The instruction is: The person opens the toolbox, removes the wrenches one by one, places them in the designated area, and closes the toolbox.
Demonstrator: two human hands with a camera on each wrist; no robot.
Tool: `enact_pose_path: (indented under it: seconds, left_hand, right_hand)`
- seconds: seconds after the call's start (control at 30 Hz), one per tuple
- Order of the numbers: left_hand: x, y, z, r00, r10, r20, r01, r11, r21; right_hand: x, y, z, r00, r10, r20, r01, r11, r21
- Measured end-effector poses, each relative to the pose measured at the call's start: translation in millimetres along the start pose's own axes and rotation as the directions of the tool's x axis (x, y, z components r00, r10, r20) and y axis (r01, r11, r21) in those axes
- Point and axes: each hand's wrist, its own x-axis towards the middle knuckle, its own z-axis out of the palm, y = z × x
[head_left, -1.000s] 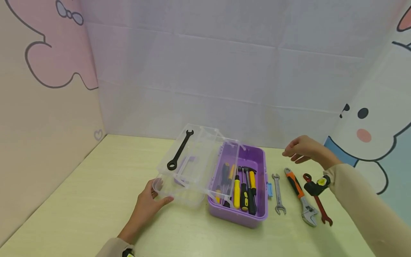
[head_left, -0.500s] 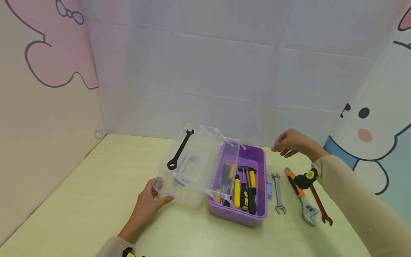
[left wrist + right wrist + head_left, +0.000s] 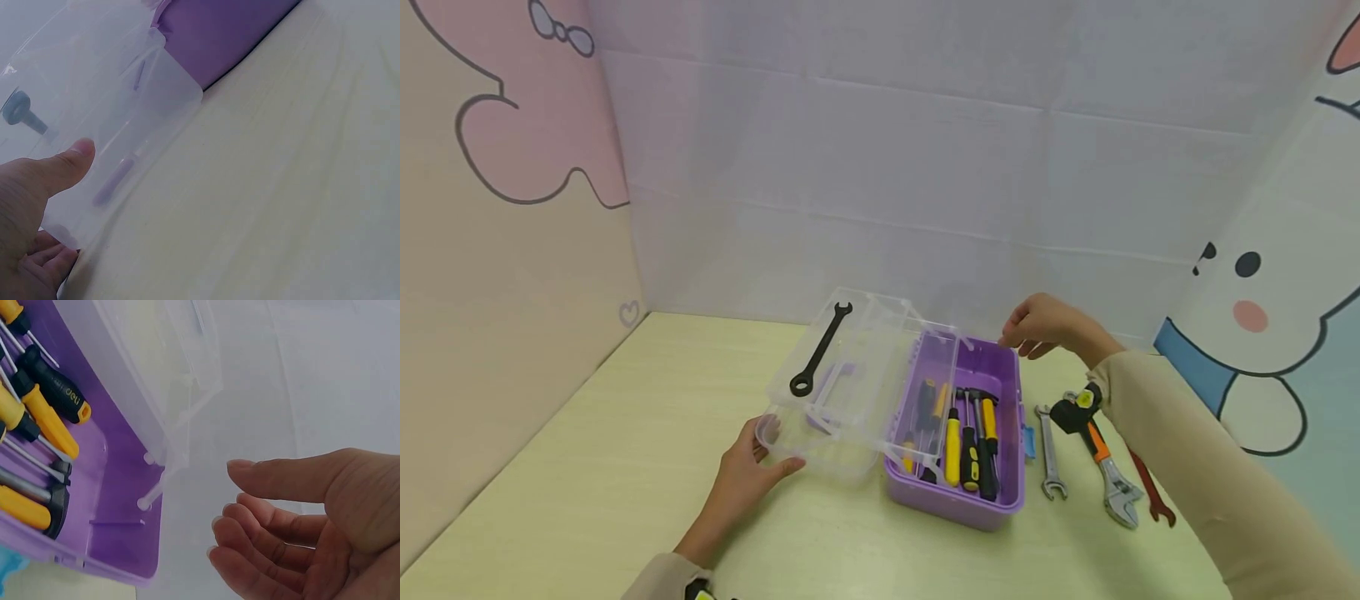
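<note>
A purple toolbox stands with its clear lid folded out to the left. My left hand grips the lid's outer corner, thumb on one side and fingers behind it, as the left wrist view shows. A clear tray is raised above the lid and carries a black combination wrench. My right hand hovers by the box's back right corner. In the right wrist view its fingers are loosely bent with nothing between them. Inside lie screwdrivers and a hammer.
Right of the box lie a silver open-end wrench, an orange-handled adjustable wrench and a red wrench partly under my sleeve. A blue latch juts from the box's side. A white cloth wall closes off the back.
My right hand has moved left and slightly back, from above the wrenches to the box's back right corner. My left hand and the lid have stayed put.
</note>
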Motion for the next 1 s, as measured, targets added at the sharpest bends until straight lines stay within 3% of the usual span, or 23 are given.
enact_pose_path:
  seconds: [0.83, 1.0]
  left_hand:
    - [2.8, 2.4, 6.8, 1.0, 0.018, 0.011, -0.018, 1.0, -0.004]
    - [2.4, 2.8, 7.3, 1.0, 0.011, 0.013, -0.01, 1.0, -0.006]
  right_hand:
    - [28.4, -49, 30, 0.999, -0.035, 0.019, 0.035, 0.999, -0.004]
    - [35.1, -57, 36, 0.997, -0.074, 0.025, 0.074, 0.997, -0.003]
